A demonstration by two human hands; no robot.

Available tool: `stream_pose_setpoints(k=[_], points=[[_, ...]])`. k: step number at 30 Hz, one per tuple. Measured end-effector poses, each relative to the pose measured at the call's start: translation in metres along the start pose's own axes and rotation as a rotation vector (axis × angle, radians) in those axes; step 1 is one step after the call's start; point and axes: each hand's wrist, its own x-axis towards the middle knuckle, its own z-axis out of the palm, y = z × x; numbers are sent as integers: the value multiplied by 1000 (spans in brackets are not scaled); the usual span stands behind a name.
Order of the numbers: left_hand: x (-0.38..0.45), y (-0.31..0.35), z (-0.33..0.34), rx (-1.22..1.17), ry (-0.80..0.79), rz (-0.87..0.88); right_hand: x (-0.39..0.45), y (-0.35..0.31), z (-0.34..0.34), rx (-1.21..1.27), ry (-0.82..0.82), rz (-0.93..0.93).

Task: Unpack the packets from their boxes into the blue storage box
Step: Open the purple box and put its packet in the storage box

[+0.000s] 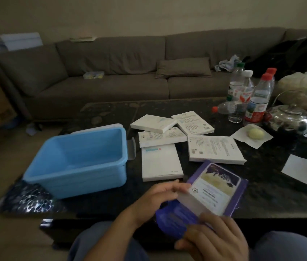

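**Purple box held at the near table edge; blue bin up and to the left**

- A purple box (218, 187) is held over the near edge of the dark table (262, 194), in front of the person's lap. Its long axis is seen to run from the near-left up to the far-right, the printed face turned upward.
- The left hand (156, 202) is set against the box's near-left end, fingers curled over the pale edge there. Whether a flap is being pinched or only touched cannot be told; the frame is dim and soft.
- The right hand (214, 240) is closed round the lower near part, where a darker blue-purple packet or flap (175, 219) shows beneath the box. Which of the two it is cannot be made out.
- The blue storage box (77, 162) stands open on the table's left part, well apart from both hands, up and leftward from the fingers. Nothing is seen inside it. The left hand is the nearer one to it.
- Five white boxes (161, 162) lie flat and partly overlapping between the bin and the table's right side, untouched.
- Judgement: the opening of the first box appears to be in hand; any packet drawn out would have to travel leftward, past the nearest white box, to the bin.
- Bottles (258, 98), a metal kettle (290, 119) and a napkin (252, 136) are noted far right.
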Motion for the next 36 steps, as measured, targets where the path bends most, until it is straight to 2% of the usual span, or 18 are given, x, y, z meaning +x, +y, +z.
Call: stream_pose_setpoints(k=[4, 8, 11, 13, 15, 18, 21, 22, 23, 24, 25, 26, 27, 29, 33, 36], points=[[-28, 2, -12, 151, 114, 88, 7, -4, 20, 122, -24, 156], [-60, 33, -27, 326, 93, 213, 51, -10, 7, 151, 30, 307], [-62, 58, -32, 475, 354, 320, 98, -15, -7, 263, -4, 344], [-60, 76, -42, 437, 492, 397, 132, -14, -16, 514, -24, 445], [-60, 91, -56, 326, 564, 433, 154, -1, -21, 899, -66, 588], [-61, 107, -78, 72, 685, 393, 171, 25, -22, 1287, -413, 637], [-65, 117, -95, -68, 833, 316, 166, 30, 0, 1459, -620, 822], [-67, 119, -102, -75, 892, 297, 164, 33, 9, 1668, -596, 822], [-70, 120, -107, -78, 945, 283, 166, 32, 16, 1732, -483, 766], [-72, 119, -114, -75, 991, 276, 170, 26, 25, 1920, -441, 790], [-75, 118, -120, -72, 1028, 269, 174, 19, 29, 1993, -471, 810], [-79, 118, -124, -73, 1056, 268, 179, 10, 34, 2061, -604, 740], [-83, 119, -129, -82, 1074, 269, 186, 7, 38, 1854, -571, 797], [-95, 121, -141, -112, 1068, 265, 206, -4, 43, 1453, -575, 736], [-120, 129, -177, -63, 927, 293, 250, -15, 54, 1168, -673, 640], [-132, 145, -200, 162, 855, 355, 292, -16, 56, 1049, -784, 425]])
